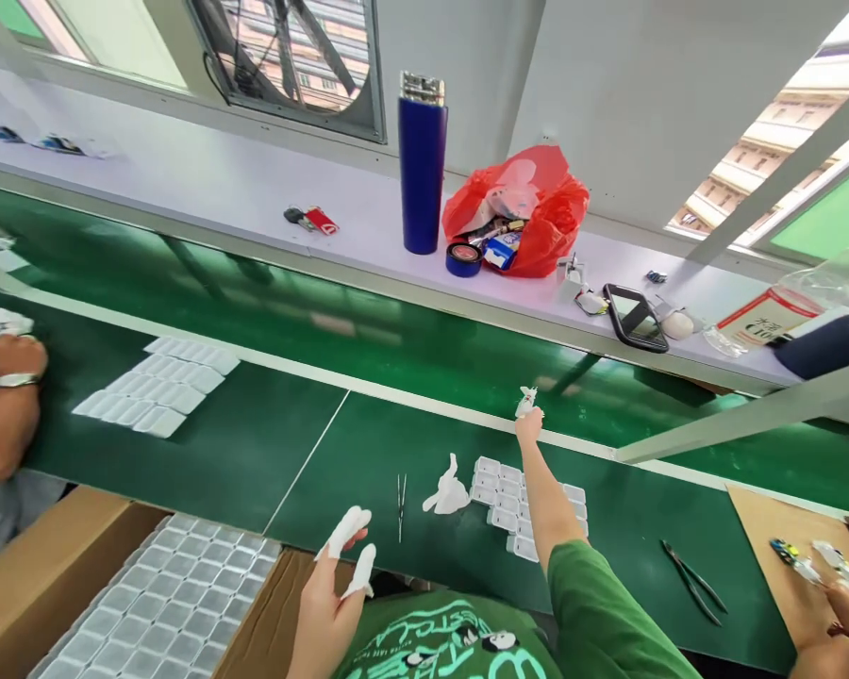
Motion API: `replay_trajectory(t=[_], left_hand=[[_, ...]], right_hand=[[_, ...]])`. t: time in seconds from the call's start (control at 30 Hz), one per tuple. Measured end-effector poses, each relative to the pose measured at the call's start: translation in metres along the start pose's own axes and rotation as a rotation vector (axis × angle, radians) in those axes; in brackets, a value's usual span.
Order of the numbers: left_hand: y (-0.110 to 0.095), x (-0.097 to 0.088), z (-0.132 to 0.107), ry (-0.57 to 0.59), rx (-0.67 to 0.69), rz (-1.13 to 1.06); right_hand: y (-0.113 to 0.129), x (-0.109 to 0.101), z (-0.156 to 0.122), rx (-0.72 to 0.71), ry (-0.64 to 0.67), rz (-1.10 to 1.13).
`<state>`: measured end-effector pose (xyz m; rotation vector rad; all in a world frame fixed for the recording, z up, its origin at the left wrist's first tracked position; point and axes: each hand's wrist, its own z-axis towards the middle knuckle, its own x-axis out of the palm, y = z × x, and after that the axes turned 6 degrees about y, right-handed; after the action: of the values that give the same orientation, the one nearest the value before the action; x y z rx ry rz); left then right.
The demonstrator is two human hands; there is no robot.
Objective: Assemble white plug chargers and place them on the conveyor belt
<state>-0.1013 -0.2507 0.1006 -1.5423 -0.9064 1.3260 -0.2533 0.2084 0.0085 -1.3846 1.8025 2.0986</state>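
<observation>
My left hand is raised near my chest over the front edge of the green belt. White finger cots cover its fingertips, the fingers are apart and nothing is in them. My right arm in a green sleeve stretches far across the belt. My right hand is at the white rail on the belt's far side, with its white-tipped fingers bunched together; what they pinch is too small to make out. Under that forearm lies a small clear compartment tray. Beside it are a crumpled white glove-like piece and thin metal tweezers.
A cardboard box with a large clear compartment tray sits at the lower left. White trays lie on the belt to the left, near a co-worker's arm with a watch. Black tweezers and another person's hand are on the right. The shelf holds a blue flask, a red bag and a phone.
</observation>
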Motion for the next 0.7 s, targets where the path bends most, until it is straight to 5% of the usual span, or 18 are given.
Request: replay_trajectory(t=[0.13, 0.23, 0.4, 0.47, 0.7], left_hand=[[0.002, 0.003, 0.009, 0.092, -0.066, -0.011], [0.011, 0.017, 0.023, 0.188, -0.071, 0.015], [-0.001, 0.058, 0.045, 0.404, -0.052, -0.079], [-0.015, 0.074, 0.048, 0.502, -0.065, -0.175], [-0.051, 0.091, 0.043, 0.603, -0.066, -0.467]], right_hand=[[-0.006, 0.005, -0.033, 0.065, 0.058, 0.072], [-0.014, -0.007, -0.094, 0.072, 0.193, 0.334], [-0.017, -0.047, -0.220, 0.216, 0.800, 0.949], [-0.009, -0.068, -0.256, 0.240, 0.947, 1.080], [0.024, -0.106, -0.301, 0.161, 1.094, 1.230]])
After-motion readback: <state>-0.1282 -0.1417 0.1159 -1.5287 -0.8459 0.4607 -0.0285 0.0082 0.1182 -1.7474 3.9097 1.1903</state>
